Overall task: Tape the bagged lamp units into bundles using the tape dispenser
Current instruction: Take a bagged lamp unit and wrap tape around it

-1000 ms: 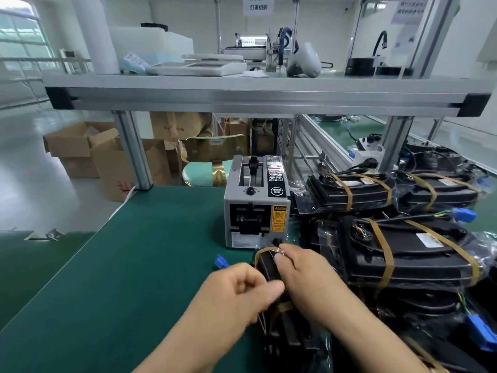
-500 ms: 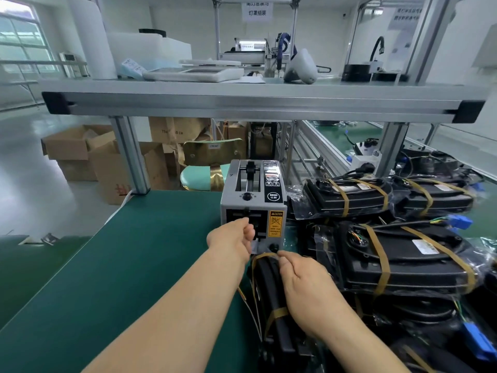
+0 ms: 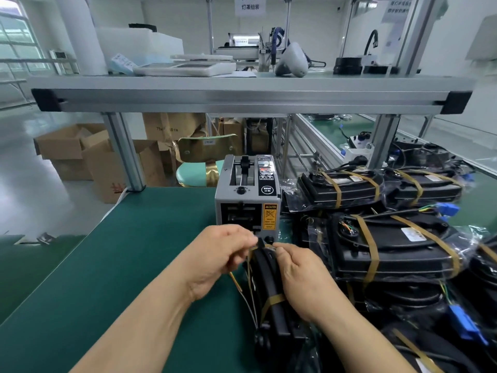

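Left hand pinches tape strip; right hand grips lamp unit. Risk: strip folds, sticks crooked, bundle loosens.

Workshop surroundings around the green bench mat.
At 12 o'clock, an aluminium shelf bearing a flat white device, with a handheld scanner toward 1 and a black gooseneck stand toward 2; higher up, a hanging sign. At 10, open cardboard boxes on the floor; at 11, a window. Beyond the bench's far edge at 12, a mint-and-gold chair.
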`<state>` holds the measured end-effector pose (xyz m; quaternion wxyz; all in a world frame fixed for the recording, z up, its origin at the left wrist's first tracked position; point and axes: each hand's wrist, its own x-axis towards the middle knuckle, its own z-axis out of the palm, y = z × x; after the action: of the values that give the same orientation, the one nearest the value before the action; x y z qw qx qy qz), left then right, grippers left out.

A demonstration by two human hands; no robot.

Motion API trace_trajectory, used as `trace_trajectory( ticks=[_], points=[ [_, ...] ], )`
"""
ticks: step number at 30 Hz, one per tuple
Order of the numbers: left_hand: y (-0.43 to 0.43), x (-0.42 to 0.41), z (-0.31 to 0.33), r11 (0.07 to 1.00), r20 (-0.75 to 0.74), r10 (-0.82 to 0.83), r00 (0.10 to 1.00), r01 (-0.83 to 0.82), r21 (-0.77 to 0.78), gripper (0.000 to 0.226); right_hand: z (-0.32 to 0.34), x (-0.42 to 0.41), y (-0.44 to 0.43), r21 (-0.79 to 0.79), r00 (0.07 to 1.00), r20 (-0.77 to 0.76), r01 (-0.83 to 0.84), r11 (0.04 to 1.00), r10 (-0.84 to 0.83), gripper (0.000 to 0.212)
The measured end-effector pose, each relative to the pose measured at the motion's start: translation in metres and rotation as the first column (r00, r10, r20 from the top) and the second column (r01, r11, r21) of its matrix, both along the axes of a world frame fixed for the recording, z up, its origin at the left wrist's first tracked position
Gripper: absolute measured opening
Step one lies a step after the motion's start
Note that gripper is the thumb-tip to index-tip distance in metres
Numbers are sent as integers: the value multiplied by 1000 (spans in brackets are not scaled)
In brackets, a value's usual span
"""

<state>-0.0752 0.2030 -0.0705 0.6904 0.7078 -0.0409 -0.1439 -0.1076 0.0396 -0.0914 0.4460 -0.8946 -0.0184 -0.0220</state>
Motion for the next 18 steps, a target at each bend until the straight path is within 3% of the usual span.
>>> trace_trajectory(
  ticks=[4, 13, 18],
  points=[
    [-7, -10, 5, 978, 85, -56, 995, 38, 206, 21, 1, -1, -1, 16, 1000, 1, -7, 1000, 7, 38],
    [-16, -4, 1, 984, 65, -5, 998, -7, 178, 27, -1, -2, 3, 74, 1000, -7, 26, 997, -26, 37],
    [-18, -3, -3, 979, 90, 28, 996, -46, 197, 26, 0, -2, 3, -13, 1000, 0, -4, 1000, 4, 37]
  ],
)
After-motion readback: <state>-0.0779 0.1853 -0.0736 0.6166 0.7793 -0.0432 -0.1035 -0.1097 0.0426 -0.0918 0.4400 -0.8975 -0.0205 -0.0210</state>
